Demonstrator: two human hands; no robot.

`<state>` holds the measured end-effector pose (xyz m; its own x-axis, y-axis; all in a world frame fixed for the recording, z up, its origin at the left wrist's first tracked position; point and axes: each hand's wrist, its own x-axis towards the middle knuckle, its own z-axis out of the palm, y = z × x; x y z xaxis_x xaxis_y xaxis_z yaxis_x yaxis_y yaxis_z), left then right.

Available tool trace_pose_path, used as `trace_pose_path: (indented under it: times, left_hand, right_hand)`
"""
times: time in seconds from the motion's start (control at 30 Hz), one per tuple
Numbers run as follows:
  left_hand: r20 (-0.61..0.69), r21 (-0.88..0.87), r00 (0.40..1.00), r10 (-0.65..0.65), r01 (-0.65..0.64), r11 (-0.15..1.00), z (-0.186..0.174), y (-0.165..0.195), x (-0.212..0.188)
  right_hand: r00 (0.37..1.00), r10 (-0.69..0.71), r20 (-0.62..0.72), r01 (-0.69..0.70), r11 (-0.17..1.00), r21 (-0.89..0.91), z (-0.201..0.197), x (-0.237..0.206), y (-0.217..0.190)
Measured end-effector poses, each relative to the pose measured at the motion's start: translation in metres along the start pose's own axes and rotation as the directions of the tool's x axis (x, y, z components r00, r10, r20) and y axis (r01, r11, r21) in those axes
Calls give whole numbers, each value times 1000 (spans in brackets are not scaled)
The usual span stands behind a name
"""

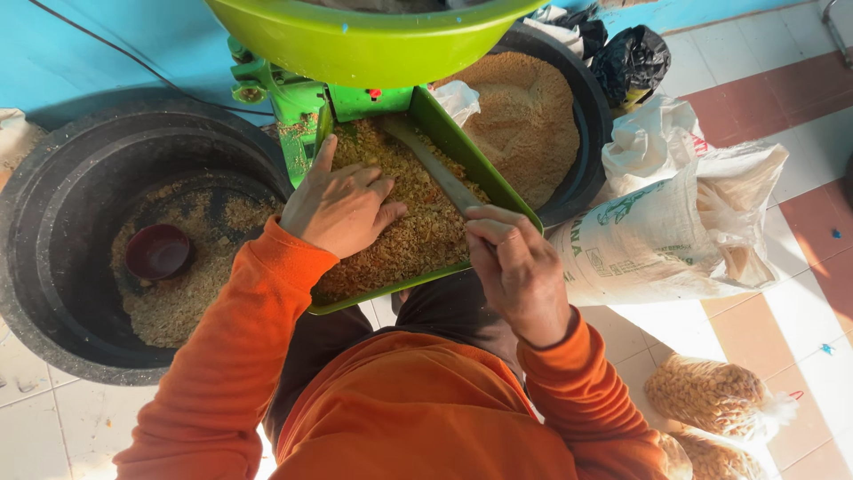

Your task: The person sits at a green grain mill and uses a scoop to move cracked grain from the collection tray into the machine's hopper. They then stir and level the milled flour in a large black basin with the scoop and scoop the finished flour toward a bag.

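Green metal tray (498,191) under the grinder holds crushed grain (418,231). The left hand (342,209) lies flat and open on the grain; the right hand (520,267) grips a flat scraper (435,173). Black tubs (53,267) flank the tray; a white sack (675,222) stands right.

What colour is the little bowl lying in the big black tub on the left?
Dark red, almost maroon: the small bowl lies on the grain in the black tub, clearest in the head view.

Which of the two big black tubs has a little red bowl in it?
The left black tub, beside the left hand; its red bowl sits on a thin layer. The other tub is heaped full.
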<state>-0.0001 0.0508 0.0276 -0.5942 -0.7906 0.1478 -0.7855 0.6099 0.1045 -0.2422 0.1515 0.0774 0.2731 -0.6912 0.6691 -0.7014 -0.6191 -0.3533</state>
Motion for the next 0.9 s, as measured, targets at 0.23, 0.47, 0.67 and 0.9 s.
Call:
trace_pose_path:
  times: [0.23,0.47,0.67,0.9]
  left_hand:
    - [0,23,1000,-9,9,1000,6,-3,1]
    - [-62,11,998,21,-20,1000,8,-4,4]
    - [36,10,999,9,-10,1000,1,0,3]
    - [16,-10,1000,27,-27,1000,4,-1,3]
  right_hand:
    - [994,91,-61,-89,995,35,-2,1,-11]
    - [994,97,-41,-97,995,3,6,6,-17]
    - [997,30,76,-36,996,81,11,8,-16]
    - [976,212,-50,-202,966,159,-13,0,-20]
